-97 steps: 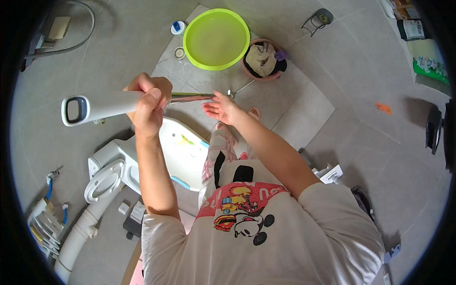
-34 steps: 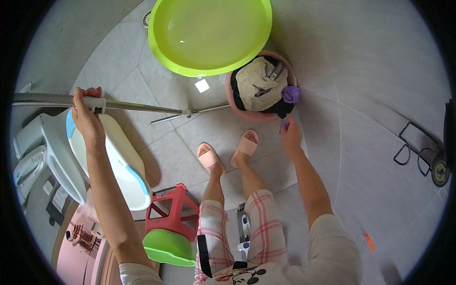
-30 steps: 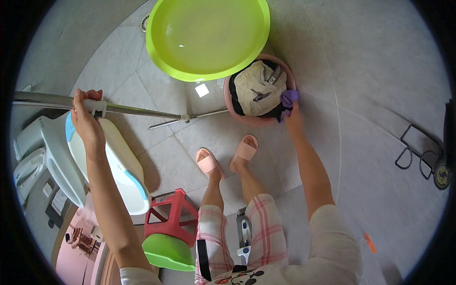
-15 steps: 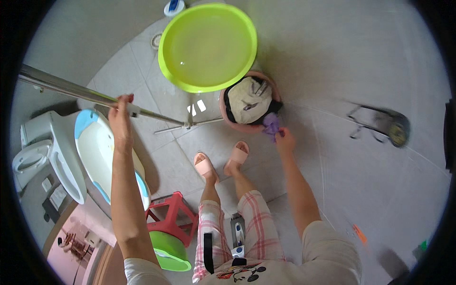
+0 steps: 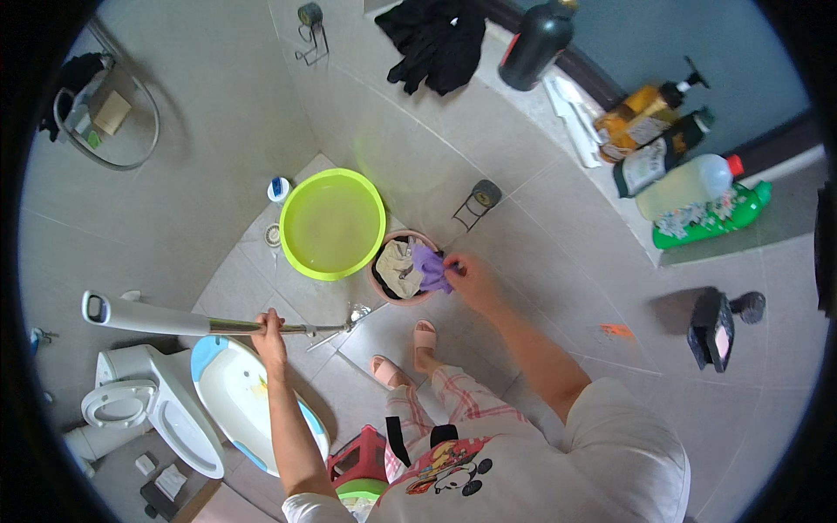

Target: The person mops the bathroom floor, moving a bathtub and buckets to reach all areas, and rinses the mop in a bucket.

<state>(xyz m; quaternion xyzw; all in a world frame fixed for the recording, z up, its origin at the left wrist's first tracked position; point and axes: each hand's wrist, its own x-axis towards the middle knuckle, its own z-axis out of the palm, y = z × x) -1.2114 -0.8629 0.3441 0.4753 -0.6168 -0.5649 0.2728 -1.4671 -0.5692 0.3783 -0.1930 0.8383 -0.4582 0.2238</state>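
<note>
My left hand [image 5: 272, 340] is closed round the metal shaft of a floor squeegee [image 5: 148, 315] with a thick white handle. Its thin crossbar rests on the tiles. At the pink bucket [image 5: 425, 299], my right hand [image 5: 469, 281] pinches a purple cloth [image 5: 427, 264]. The cloth drapes over the bucket's contents, and its lower part hides some of them. Beige fabric [image 5: 398, 268] and black fabric lie in the bucket. Touching it on the left is a large lime-green basin [image 5: 288, 228] with cloudy water.
A white and blue baby bathtub [image 5: 228, 383] and a toilet [image 5: 179, 427] stand at left. Near my legs are a red stool [image 5: 359, 455] and a green basin [image 5: 359, 490]. Several bottles [image 5: 680, 187] line the ledge at upper right. A wall holder [image 5: 478, 202] juts out beyond the bucket.
The view has swung up, bringing the ledge and bottles into sight. My right hand has raised the purple cloth, and more of it shows. My left hand still grips the squeegee.
</note>
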